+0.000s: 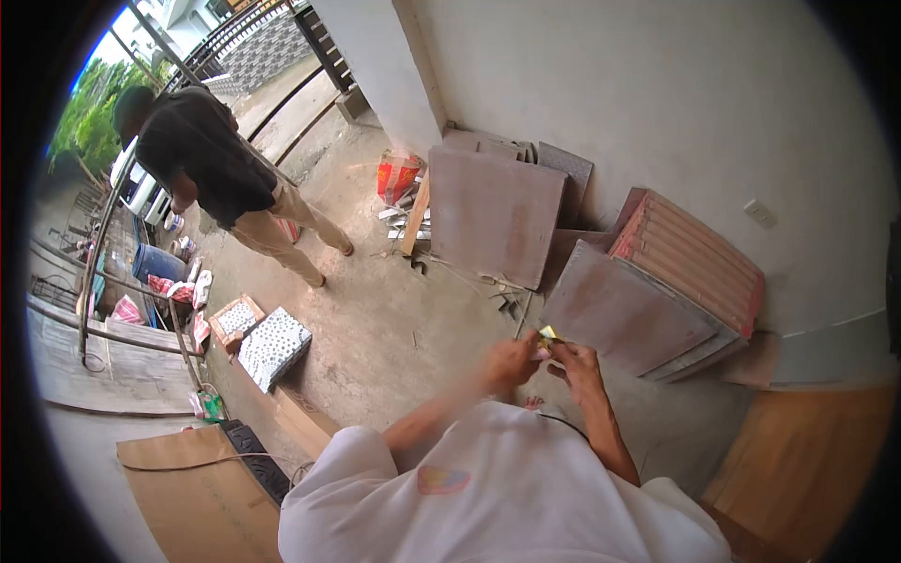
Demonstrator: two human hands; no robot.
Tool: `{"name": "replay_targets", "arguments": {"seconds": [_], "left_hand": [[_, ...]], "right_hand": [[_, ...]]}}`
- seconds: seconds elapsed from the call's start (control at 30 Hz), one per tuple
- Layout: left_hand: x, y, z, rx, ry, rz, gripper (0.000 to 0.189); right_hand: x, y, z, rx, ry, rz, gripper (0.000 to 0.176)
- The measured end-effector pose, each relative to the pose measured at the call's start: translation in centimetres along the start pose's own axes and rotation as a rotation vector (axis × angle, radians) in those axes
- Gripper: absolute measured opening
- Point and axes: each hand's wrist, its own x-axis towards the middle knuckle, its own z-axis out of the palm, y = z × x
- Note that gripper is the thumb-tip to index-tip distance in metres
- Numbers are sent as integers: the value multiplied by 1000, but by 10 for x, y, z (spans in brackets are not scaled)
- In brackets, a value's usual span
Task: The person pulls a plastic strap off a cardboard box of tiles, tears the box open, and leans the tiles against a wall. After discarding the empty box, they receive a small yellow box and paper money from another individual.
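Note:
Both my hands are raised together in front of my chest, over the concrete floor. Between them is a small yellow-and-white packet, mostly covered by fingers, so its contents do not show. My left hand is closed around the packet's left side, and the forearm behind it is blurred. From the right, my right hand pinches the packet with thumb and bent fingers. Just beyond the hands, a large brownish tile leans against a stack of others.
More large tiles lean at the wall, beside a red bag and broken pieces. Another person stands bent at the left. Patterned tile boxes and a cardboard sheet lie left; a wooden panel is right.

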Motion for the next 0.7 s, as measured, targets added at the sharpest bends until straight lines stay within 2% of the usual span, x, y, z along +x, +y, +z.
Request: {"name": "replay_targets", "arguments": {"seconds": [0.03, 0.07, 0.13, 0.23, 0.3, 0.43, 0.53, 0.6, 0.7], "left_hand": [[2, 6, -27, -63, -7, -62, 30], [2, 30, -88, -218, -38, -191, 30], [2, 21, -126, -286, -63, -342, 32], [-9, -19, -134, -345, 105, -325, 33], [-13, -32, -141, -363, 138, -353, 32], [-15, -32, -157, -330, 166, -473, 30], [-10, -55, -152, -268, 207, -354, 30], [1, -54, -163, -323, 215, -384, 29], [14, -49, -166, -393, 246, -412, 26]], "right_hand": [[13, -9, 13, -107, -36, -4, 23], [26, -19, 27, -208, -64, 0, 24], [48, -31, 54, -340, -101, -37, 23], [71, -40, 87, -495, -159, -203, 23], [82, -35, 101, -595, -211, -349, 24], [97, -36, 125, -776, -214, -418, 28], [97, -55, 147, -838, -164, -516, 26], [97, -61, 153, -833, -121, -628, 24], [96, -79, 160, -850, -23, -685, 21]]}}
